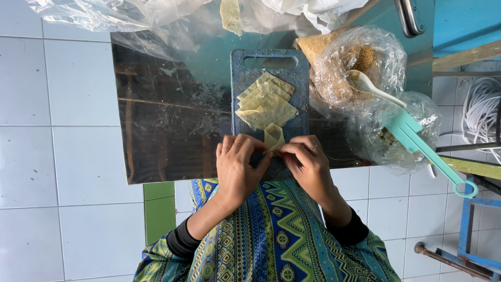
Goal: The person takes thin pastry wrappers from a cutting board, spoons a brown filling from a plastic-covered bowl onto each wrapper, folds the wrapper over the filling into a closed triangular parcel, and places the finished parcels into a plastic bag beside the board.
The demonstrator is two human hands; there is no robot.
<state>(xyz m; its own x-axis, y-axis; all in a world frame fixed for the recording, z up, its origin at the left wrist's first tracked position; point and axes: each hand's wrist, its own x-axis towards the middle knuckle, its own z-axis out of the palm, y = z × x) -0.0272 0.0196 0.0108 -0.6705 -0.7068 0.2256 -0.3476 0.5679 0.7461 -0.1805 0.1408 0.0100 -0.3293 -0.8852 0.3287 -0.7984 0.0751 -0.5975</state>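
Left hand (237,166) and right hand (308,163): fingertips pinched together on a small folded pale dough wrapper (274,137), at the near end of a blue plastic cutting board (250,70). Stack of flat pale wrappers (266,103) lies mid-board. Crumpled clear bag of brown filling (360,62) on the bench (167,115); contents indistinct, white spoon (371,86) partly buried.

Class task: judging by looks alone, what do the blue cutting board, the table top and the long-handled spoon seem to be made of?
Blue rectangular cutting board: likely plastic, matte, scuffed whitish, moulded handle slot.
Table top: probably polished sheet metal; it shows mirror-like reflections.
White long-handled spoon: seemingly plastic, smooth, uniformly coloured.
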